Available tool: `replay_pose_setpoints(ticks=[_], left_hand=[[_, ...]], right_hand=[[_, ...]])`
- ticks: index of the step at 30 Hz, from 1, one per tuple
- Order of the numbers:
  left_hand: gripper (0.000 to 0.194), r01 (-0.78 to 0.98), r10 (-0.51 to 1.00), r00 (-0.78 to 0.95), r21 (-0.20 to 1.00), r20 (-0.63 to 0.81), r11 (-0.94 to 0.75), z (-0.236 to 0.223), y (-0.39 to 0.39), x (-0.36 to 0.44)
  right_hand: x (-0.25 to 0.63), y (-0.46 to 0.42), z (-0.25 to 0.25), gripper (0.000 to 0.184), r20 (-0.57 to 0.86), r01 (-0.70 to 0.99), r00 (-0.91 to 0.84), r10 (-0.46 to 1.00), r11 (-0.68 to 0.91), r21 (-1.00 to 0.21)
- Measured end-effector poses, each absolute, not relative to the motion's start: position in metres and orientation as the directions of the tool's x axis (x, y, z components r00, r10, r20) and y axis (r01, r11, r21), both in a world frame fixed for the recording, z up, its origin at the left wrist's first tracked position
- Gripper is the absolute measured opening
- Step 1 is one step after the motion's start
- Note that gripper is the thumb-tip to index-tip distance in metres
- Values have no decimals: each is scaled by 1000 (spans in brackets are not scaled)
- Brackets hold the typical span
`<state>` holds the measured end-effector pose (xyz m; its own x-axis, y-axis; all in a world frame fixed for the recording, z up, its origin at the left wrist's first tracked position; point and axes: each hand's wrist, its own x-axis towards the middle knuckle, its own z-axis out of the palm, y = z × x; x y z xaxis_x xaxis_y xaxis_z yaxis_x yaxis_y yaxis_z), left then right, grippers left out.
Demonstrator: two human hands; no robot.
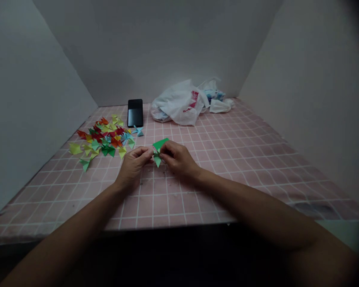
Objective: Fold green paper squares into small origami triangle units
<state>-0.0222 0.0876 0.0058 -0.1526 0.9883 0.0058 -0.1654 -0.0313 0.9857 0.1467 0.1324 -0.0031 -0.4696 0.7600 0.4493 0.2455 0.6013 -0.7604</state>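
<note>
While both hands pinch it, a small green folded paper shape sits between them, just above the pink grid mat. Its pointy corners stick out past the fingers. The left hand has its fingers curled and pressed together on one side of the paper. The right hand has its fingers bent and pinching the other side. Up and to the left lies a messy pile of paper triangles in red, yellow, green and blue. A little blue paper bow sits just beside that pile. Farther back, a black phone lies flat on the mat. Next to it is a scrunched white plastic bag with red print on it. Pale gray walls stand around the mat.
</note>
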Motion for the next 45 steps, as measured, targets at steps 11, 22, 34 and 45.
replay_pose_setpoints(ticks=[11,22,34,45], left_hand=[[17,28,977,-101,982,189,-187,-2,90,-28],[12,332,912,-104,878,397,-345,2,88,-28],[12,257,913,-102,897,396,-360,0,89,-29],[10,493,796,73,673,600,-552,1,94,-37]], right_hand=[[147,133,-2,19,439,258,-478,761,599,-758],[146,132,-4,20,432,284,-514,741,622,-729],[146,132,-2,20,402,315,-511,760,601,-735],[147,134,-1,18,392,324,-501,771,588,-741]])
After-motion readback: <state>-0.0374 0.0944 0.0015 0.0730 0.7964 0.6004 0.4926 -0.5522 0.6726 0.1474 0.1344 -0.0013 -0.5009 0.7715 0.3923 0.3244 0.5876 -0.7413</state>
